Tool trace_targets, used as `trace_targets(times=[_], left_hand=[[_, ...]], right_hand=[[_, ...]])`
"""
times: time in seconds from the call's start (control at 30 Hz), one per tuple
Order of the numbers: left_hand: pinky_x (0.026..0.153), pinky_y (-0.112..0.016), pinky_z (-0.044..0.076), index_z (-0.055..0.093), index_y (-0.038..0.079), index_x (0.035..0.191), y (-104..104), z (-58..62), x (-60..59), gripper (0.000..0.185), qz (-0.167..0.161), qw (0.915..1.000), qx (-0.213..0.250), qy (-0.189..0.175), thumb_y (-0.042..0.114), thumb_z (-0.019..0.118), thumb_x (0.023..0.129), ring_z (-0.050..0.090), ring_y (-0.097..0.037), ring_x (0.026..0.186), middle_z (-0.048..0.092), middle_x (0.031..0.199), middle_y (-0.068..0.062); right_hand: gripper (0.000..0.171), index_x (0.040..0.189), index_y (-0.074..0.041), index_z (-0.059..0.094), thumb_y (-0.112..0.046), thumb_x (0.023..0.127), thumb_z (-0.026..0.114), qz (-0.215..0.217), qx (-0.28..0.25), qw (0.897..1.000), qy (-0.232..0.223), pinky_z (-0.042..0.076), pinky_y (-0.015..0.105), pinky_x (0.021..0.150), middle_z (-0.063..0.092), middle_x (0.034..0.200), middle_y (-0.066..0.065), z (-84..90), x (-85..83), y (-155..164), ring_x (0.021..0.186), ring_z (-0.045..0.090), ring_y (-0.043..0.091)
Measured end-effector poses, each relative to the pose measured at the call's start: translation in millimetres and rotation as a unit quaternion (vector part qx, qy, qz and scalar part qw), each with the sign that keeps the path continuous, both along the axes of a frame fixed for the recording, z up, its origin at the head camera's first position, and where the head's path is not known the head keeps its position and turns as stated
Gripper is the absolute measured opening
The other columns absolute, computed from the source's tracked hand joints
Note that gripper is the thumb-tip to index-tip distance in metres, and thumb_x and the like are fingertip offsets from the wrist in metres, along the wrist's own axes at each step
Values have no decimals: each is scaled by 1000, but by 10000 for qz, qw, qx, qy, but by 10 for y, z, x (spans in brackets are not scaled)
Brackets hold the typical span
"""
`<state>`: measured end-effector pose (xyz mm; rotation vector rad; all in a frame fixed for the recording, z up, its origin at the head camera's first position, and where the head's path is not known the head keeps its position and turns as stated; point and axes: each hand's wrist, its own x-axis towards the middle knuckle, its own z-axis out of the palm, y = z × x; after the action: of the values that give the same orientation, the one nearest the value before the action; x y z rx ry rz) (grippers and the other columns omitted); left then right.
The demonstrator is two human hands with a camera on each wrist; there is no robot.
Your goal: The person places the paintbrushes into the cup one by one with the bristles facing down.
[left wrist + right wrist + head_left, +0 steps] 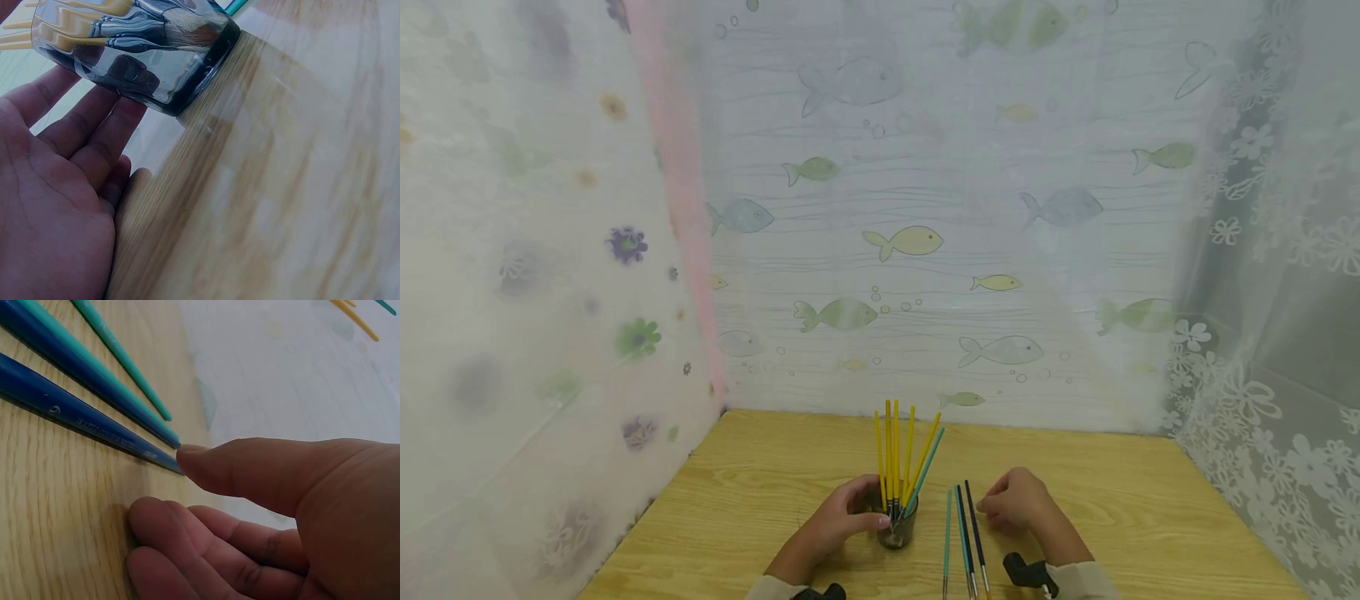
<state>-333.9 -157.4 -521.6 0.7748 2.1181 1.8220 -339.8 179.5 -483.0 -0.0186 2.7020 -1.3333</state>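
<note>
Head view: my left hand point(842, 521) cups the dark glass cup point(897, 525) from its left side, fingers curled round the wall, thumb tip on the near rim. Cup stands upright on the wooden bench point(1112, 500), near the front edge, holding yellow brushes point(895, 454) and one teal brush point(925, 471), handles up and fanned out.

Left wrist view: fingers point(81, 131) lie against the cup point(144, 56), palm open toward it; bristles and metal ferrules show through the glass.

My right hand point(1018, 500) rests on the bench just right of the loose brushes point(964, 542), which lie side by side right of the cup: teal and dark blue handles.

Right wrist view: thumb tip point(194, 462) touches the end of the nearest blue brush point(81, 415); the other fingers are curled under, knuckles on the wood, nothing pinched.
</note>
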Motion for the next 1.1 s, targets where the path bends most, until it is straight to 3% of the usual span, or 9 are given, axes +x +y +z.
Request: trace_targets(times=[0.27,0.5,0.8,1.1], left_hand=[[103,-23,48,50,8,151,-4,4,5,53,-5,10000,3,46,19,66,102,57,-23,132,59,145,-14],[103,-22,49,49,7,151,1,10,19,54,-7,10000,-6,47,19,67,102,57,-23,131,59,144,-14],[102,-21,48,48,7,152,-7,6,12,55,12,10000,-44,31,20,67,102,57,-23,132,59,145,-14],[103,-22,48,48,7,152,-7,10,17,55,10,10000,-50,7,21,67,102,57,-23,133,58,146,-14]], right_hand=[[12,81,-3,76,-10,82,85,267,243,9992,153,60,34,58,72,71,6,-12,21,-92,62,70,18],[11,80,-4,76,-8,81,86,364,393,9983,216,60,31,56,72,71,4,-50,21,-163,62,71,16],[10,80,-2,75,-3,79,85,363,317,9985,243,60,31,55,71,71,5,-36,41,-191,61,71,16],[10,68,-6,73,-4,76,79,204,607,9965,541,57,30,51,68,57,3,-63,43,-159,52,68,16]])
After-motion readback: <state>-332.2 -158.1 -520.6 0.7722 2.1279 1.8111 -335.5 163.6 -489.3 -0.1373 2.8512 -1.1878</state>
